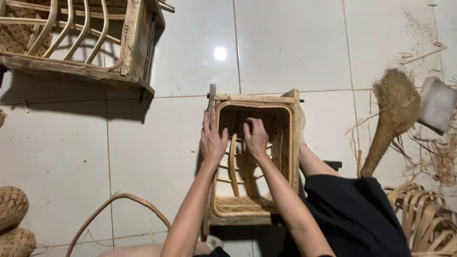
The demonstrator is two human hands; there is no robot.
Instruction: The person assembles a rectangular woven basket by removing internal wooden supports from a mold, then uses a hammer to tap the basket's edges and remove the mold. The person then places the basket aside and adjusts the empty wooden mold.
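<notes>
Basket (285,143), half made, sits inside a wooden frame (252,98) on the white tile floor (157,143), near the middle. It is a box shape with round corners, and its open mouth faces up. Its long side runs away from the person, toward the top of the view. Inside it are bent cane ribs (233,166) and a woven bottom (240,204); nothing else is in it.

The left hand (213,140) lies flat and open on the frame's left edge, fingers pointing away from the person. The right hand (257,136) is inside the basket with its fingers curled, pinching something thin by the ribs; I cannot tell just what.

Another wooden frame (133,43) with cane ribs is at the floor's top left corner. Two woven baskets (12,209) sit at the left edge. A cane hoop (119,200) lies near the bottom edge. A straw broom (392,114) lies on the right, with straw bits around it. More cane strips (428,219) are at the bottom right corner.
</notes>
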